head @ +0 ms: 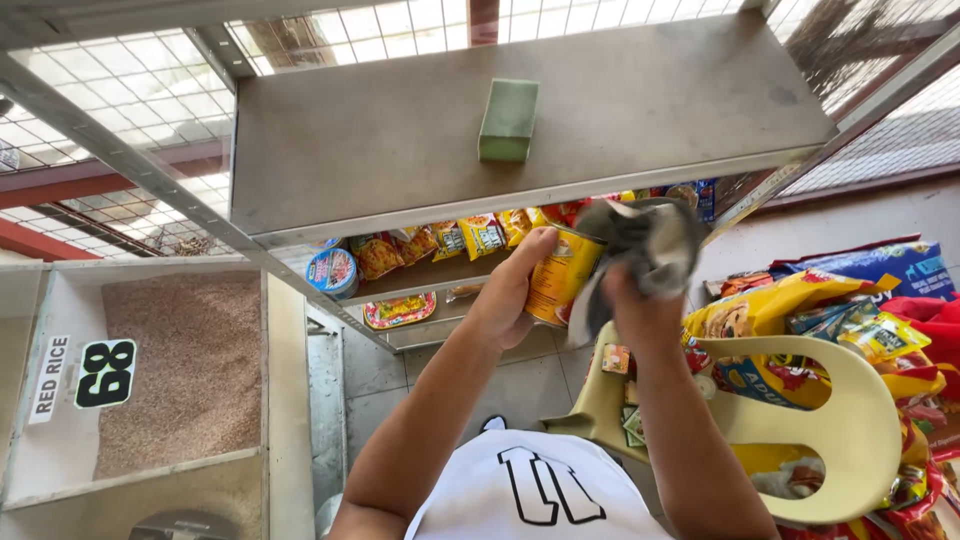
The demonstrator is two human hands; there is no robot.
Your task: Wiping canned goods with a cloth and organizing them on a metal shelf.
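Note:
My left hand (510, 290) grips a yellow and orange tin can (560, 275), held in front of a metal shelf unit. My right hand (640, 300) clutches a grey cloth (645, 240) pressed over the can's top and right side. Both hands meet just under the front edge of the top shelf (400, 150). A green sponge block (508, 120) lies on that top shelf, apart from my hands.
Snack packets (450, 240) and a round tin (333, 272) sit on the lower shelf. A bin of reddish grain (190, 370) with a label stands at left. A pale yellow plastic chair (830, 420) and colourful bags (880, 300) are at right. Wire mesh lies behind.

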